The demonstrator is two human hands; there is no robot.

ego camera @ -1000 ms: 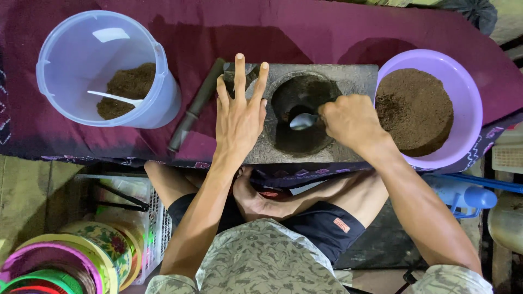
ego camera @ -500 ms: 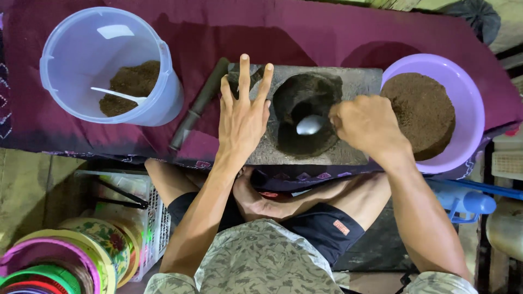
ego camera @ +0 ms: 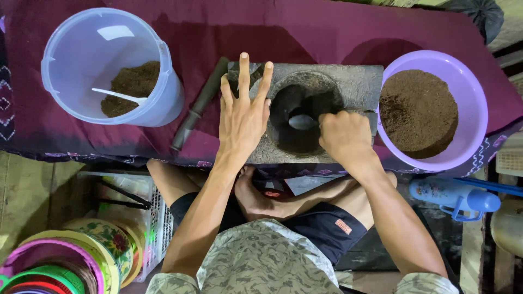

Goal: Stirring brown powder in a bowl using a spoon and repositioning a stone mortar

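Stone mortar block [ego camera: 357, 90] sits centre on maroon cloth [ego camera: 305, 32], between 2 tubs. Our left hand [ego camera: 242, 117] flat on it, fingers spread. Our right hand [ego camera: 344, 139] clamped on metal spoon [ego camera: 303, 122], bowl in hollow. We judge block heavy, rigid; spoon light, slippery, best gripped at handle.

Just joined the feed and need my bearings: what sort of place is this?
Probably a home or small craft workspace at floor level. The person sits cross-legged at a stone mold block on a maroon cloth, between a purple bowl and a clear bucket of brown powder.
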